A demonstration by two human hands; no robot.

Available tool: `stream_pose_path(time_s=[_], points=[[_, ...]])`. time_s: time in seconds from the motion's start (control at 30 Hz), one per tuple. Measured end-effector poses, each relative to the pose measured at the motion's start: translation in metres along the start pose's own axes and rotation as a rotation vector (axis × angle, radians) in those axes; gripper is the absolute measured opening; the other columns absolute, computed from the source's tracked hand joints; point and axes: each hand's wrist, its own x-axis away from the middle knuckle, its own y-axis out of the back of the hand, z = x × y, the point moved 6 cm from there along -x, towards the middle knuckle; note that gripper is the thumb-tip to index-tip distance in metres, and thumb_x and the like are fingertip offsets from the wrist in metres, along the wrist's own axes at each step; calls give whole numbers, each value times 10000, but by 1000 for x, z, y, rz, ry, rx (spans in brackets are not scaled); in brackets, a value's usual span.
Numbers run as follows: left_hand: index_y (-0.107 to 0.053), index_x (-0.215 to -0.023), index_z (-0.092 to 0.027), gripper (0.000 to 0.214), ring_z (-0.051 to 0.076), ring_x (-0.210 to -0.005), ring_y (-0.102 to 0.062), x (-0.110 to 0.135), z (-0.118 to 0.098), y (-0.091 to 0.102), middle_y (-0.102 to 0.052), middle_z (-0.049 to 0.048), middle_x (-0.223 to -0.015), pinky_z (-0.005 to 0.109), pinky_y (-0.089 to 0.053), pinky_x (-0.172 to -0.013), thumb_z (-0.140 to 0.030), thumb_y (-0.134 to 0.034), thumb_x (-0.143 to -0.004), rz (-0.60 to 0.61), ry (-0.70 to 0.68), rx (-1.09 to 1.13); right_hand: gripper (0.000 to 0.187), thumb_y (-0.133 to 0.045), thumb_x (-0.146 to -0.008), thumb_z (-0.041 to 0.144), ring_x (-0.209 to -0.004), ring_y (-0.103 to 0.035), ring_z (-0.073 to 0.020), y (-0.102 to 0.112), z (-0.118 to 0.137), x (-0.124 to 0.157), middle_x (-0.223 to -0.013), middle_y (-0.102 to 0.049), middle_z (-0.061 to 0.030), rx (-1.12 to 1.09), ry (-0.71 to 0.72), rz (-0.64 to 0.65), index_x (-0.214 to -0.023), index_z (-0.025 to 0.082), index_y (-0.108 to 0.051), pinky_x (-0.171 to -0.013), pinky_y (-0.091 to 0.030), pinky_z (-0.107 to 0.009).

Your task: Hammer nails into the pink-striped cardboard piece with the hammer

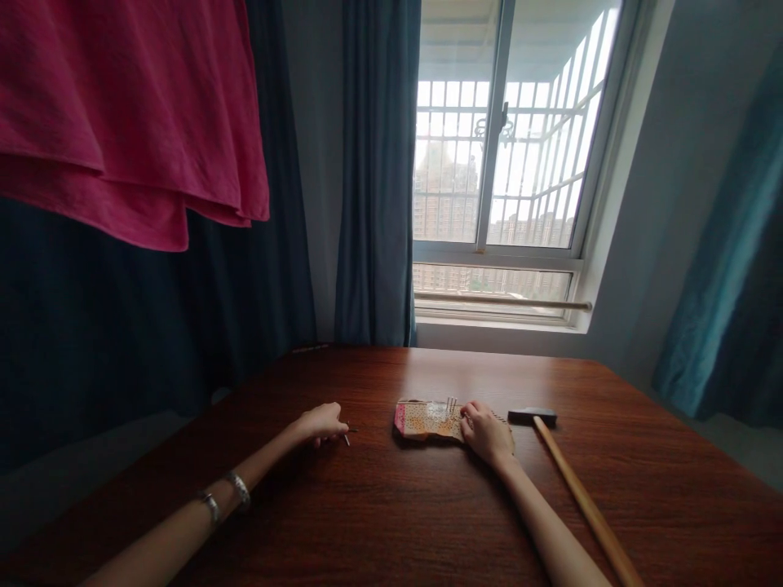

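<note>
My left hand [323, 422] is low over the tabletop, left of the board, its fingers closed on thin metal nails [347, 439] that stick out past the fingertips. My right hand [486, 432] grips the right end of a worn, patterned board [422, 422] with a pink left end and ragged edges. Several nails [451, 403] stand upright in this board, just left of my right fingers. To the right of that hand lies a hammer [578, 481], its dark head [532, 417] beyond the long wooden handle. My right palm hides part of the board.
The brown wooden table [367, 522] reaches to the wall below a barred window [495, 163]. A pink cloth [140, 122] hangs at upper left, in front of dark blue curtains [373, 179]. Another curtain [722, 269] hangs at right.
</note>
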Motion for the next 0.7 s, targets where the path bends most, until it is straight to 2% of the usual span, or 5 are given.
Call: stream_pose_path(time_s=[0.37, 0.53, 0.7], points=[[-521, -561, -133, 111, 111, -347, -454, -21, 12, -2, -543, 24, -513, 197, -286, -331, -242, -524, -578, -25, -23, 65, 165, -433, -797, 173, -852, -527, -151, 1, 0, 0, -907, -588, -35, 0, -29, 16, -875, 211, -573, -744, -359, -230], [-532, -604, -138, 152, 109, -353, -451, -23, 17, -2, -540, 16, -515, 192, -263, -337, -290, -541, -601, -40, -37, 109, 168, -438, -798, 174, -853, -531, -150, 3, 0, 1, -906, -594, -38, -3, -40, 26, -875, 210, -583, -738, -361, -232], [-550, -630, -134, 272, 119, -417, -484, -10, 10, 10, -556, 19, -545, 196, -294, -377, -406, -550, -628, -117, -105, 175, 181, -441, -797, 170, -843, -543, -159, 5, 1, 0, -905, -596, -39, -31, -51, 20, -874, 215, -598, -727, -377, -242]])
